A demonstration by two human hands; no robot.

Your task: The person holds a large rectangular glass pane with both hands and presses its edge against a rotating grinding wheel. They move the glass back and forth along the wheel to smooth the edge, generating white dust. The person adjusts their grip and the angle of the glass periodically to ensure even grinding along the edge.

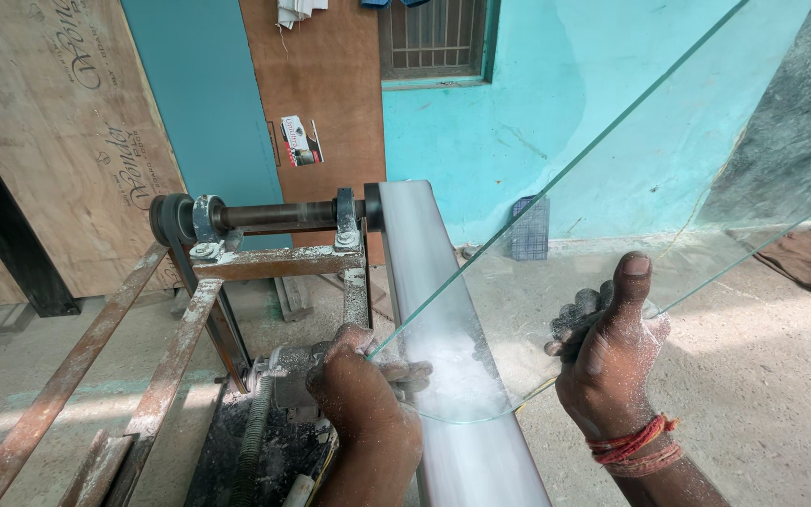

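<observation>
We see no container in the frame, only a rusty metal frame (190, 310) at the lower left carrying a dark shaft (274, 214) and a pale sanding belt (434, 310) that runs down the centre. A clear glass sheet (668, 160) slants from the upper right down to the lower centre, its rounded corner lying on the belt. Our left hand (359, 390), at the lower centre, is closed on the sheet's near corner, fingers curled tight against the edge. Our right hand (607, 352), at the lower right, grips the sheet's lower edge, thumb upright on the near face, the other fingers showing through the glass behind. White dust coats both hands.
</observation>
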